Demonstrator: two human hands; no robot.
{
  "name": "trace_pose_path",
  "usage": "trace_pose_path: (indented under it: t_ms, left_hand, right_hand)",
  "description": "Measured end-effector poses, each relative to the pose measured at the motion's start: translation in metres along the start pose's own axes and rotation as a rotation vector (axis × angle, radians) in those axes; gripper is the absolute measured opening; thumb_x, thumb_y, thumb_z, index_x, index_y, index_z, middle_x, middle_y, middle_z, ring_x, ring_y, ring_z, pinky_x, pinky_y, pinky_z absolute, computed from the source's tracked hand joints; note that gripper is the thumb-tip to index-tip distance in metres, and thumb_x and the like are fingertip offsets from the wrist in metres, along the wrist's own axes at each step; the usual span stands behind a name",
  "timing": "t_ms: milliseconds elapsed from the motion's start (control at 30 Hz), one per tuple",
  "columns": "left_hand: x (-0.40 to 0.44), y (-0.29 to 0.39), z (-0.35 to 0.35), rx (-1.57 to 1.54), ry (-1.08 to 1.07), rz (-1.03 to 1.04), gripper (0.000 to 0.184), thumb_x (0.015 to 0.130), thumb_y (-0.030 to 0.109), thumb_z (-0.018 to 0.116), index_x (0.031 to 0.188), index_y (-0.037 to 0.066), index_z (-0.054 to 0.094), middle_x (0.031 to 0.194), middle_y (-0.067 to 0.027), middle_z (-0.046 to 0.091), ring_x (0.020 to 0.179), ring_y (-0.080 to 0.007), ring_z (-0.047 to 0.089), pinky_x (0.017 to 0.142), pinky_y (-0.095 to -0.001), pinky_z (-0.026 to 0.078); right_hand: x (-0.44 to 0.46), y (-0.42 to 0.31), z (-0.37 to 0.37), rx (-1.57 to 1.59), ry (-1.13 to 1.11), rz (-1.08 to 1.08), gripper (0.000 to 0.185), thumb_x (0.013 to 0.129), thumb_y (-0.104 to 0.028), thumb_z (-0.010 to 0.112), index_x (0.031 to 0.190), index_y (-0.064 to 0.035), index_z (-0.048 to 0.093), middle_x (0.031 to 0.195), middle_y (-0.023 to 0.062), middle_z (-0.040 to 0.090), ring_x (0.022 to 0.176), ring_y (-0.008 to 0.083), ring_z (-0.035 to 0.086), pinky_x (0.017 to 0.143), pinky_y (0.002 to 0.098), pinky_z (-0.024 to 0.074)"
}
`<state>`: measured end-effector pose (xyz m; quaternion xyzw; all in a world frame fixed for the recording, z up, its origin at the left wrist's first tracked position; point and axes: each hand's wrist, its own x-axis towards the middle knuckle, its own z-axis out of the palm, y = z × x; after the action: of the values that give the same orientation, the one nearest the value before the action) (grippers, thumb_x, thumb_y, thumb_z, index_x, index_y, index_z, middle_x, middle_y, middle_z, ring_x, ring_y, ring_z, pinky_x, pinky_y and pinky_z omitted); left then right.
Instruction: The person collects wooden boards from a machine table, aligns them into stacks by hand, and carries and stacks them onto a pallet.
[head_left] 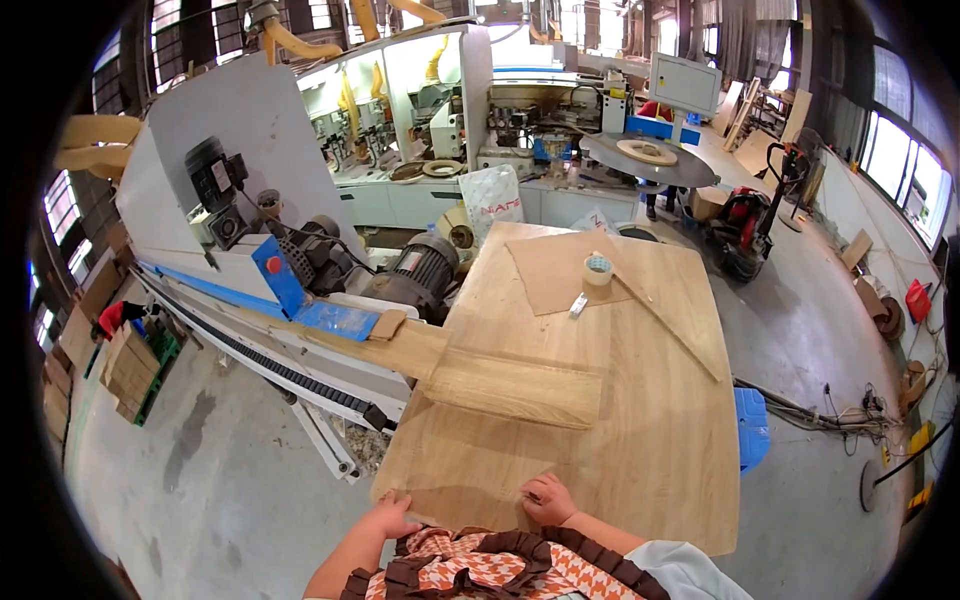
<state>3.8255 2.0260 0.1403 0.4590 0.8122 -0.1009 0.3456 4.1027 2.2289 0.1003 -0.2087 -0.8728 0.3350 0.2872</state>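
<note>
My left hand [391, 514] rests at the near left corner of a wood-grain tabletop [660, 450], its fingers spread on the edge. Farther right, my right hand [547, 498] lies on the same surface with its fingers curled in; whatever may be inside them is hidden. Beyond both hands, a wood-grain board [515, 388] lies across the top. A brown sheet [535, 262] is at the far end, with a roll of tape [598, 268] on it. Beside the roll are a small white object [578, 306] and a long thin strip [670, 332].
A machine with motors [425, 265] and a red button [273, 265] adjoins the table's left side. A blue container [752, 430] stands beside the right edge. A pallet jack [745, 225] is at the back right. Another person [118, 317] bends by stacked boxes [130, 368] at far left.
</note>
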Motion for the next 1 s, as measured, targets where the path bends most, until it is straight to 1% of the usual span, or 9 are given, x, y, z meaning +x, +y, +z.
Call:
trace_pose_path:
  t_ms: [367,667,1000]
  left_hand:
    - [0.0,0.0,0.001,-0.005,0.018,0.014,0.083,0.068,0.05,0.059,0.131,0.009,0.027,0.135,-0.0279,0.014,0.124,-0.0412,0.021,0.101,-0.0378,0.024]
    - [-0.002,0.003,0.0,0.003,0.024,0.002,0.082,0.068,0.048,0.059,0.132,0.008,0.026,0.135,-0.0272,0.015,0.124,-0.0402,0.02,0.101,-0.0369,0.024]
    - [-0.006,0.009,-0.004,0.012,0.017,-0.01,0.084,0.068,0.048,0.06,0.131,0.007,0.026,0.135,-0.0275,0.014,0.125,-0.0408,0.019,0.101,-0.0377,0.023]
  right_hand:
    - [0.001,-0.002,-0.001,-0.009,-0.013,0.008,0.015,0.065,-0.015,0.06,0.078,-0.0075,0.059,0.079,0.0092,0.056,0.08,0.0287,0.05,0.072,0.0357,0.0427]
    - [0.002,-0.005,-0.002,-0.019,0.008,-0.012,0.014,0.066,-0.015,0.06,0.078,-0.0077,0.058,0.079,0.0089,0.056,0.078,0.0287,0.051,0.071,0.0356,0.0427]
    - [0.002,-0.006,-0.004,-0.02,-0.016,0.023,0.015,0.066,-0.015,0.06,0.079,-0.0079,0.058,0.081,0.0086,0.056,0.081,0.0281,0.051,0.072,0.0354,0.0432]
